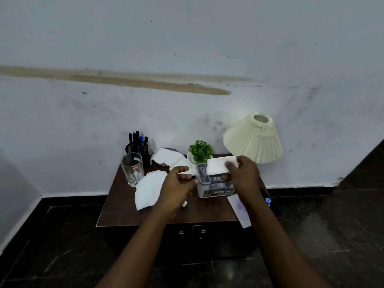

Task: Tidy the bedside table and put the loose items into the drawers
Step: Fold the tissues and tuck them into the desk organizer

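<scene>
Two hands above the desk: right hand pinching a folded white tissue just over the grey box, left hand curled beside it, hold unclear. Next loose tissue flat leftward, nearer the left hand, long axis front-to-back; drawers below, closed.

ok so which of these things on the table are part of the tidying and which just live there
In the job:
- white tissue pinched by the right hand
- grey box beneath it
- flat tissue
- crumpled tissue
- paper slip

Likely just standing about:
- lamp
- plant
- pen holder
- glass
</scene>
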`<state>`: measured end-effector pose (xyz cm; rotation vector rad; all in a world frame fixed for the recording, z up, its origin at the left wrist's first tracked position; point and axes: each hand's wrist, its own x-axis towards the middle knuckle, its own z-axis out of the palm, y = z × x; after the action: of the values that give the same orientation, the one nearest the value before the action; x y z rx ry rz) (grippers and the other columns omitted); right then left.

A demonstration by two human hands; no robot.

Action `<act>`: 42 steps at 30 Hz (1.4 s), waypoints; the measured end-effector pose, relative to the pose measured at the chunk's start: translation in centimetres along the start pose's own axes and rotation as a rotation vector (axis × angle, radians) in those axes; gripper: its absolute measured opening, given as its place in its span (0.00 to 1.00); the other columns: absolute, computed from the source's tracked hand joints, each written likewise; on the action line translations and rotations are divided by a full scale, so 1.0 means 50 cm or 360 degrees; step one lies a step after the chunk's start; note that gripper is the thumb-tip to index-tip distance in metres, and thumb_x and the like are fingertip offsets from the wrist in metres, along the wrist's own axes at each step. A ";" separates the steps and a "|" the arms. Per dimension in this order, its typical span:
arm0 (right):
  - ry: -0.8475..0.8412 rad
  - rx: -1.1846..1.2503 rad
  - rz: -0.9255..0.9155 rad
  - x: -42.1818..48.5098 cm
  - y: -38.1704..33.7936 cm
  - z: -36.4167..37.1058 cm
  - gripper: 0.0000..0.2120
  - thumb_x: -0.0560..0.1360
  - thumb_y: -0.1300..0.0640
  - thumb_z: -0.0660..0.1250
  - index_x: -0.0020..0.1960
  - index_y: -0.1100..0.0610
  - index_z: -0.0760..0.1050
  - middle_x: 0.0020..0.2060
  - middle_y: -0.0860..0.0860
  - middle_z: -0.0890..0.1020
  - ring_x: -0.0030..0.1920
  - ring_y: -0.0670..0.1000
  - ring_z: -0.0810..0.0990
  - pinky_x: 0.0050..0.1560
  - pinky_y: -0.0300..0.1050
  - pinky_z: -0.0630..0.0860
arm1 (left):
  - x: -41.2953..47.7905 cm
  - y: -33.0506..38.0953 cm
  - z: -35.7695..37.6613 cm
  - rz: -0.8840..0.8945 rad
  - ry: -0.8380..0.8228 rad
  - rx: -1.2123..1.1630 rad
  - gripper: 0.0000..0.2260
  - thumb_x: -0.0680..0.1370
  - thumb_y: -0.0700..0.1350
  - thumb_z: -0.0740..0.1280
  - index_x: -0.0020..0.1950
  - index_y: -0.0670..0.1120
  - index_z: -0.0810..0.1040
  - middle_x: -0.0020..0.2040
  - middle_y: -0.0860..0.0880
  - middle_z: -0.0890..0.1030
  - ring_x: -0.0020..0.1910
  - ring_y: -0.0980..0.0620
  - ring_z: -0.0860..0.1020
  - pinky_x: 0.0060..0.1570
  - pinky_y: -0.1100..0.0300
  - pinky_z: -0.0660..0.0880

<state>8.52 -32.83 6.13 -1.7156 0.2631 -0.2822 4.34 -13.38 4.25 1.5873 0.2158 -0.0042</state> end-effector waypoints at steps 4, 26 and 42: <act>0.0345 -0.0864 -0.0330 0.039 0.028 -0.059 0.04 0.80 0.58 0.65 0.52 0.58 0.77 0.43 0.57 0.82 0.44 0.59 0.82 0.41 0.48 0.76 | 0.005 -0.027 0.046 0.0689 0.0055 0.1222 0.19 0.76 0.46 0.71 0.68 0.52 0.78 0.66 0.51 0.78 0.64 0.47 0.74 0.64 0.51 0.71; -0.0225 -0.1320 -0.0442 0.061 0.046 0.024 0.10 0.77 0.60 0.65 0.44 0.68 0.78 0.38 0.62 0.80 0.42 0.60 0.78 0.40 0.52 0.70 | 0.069 -0.069 -0.005 0.0473 -0.0032 0.1726 0.10 0.76 0.49 0.70 0.56 0.52 0.83 0.78 0.46 0.67 0.75 0.40 0.60 0.67 0.42 0.68; -0.0134 -0.1575 -0.0192 0.093 0.089 -0.053 0.06 0.78 0.63 0.62 0.51 0.58 0.77 0.49 0.58 0.82 0.51 0.60 0.81 0.45 0.46 0.72 | 0.070 -0.062 -0.024 0.0432 -0.0003 0.1725 0.09 0.75 0.54 0.72 0.54 0.55 0.81 0.74 0.50 0.71 0.73 0.43 0.64 0.66 0.42 0.67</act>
<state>11.93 -37.53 2.34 -2.7205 0.2528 -0.1683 7.18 -11.70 0.73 2.6859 -0.0306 0.1039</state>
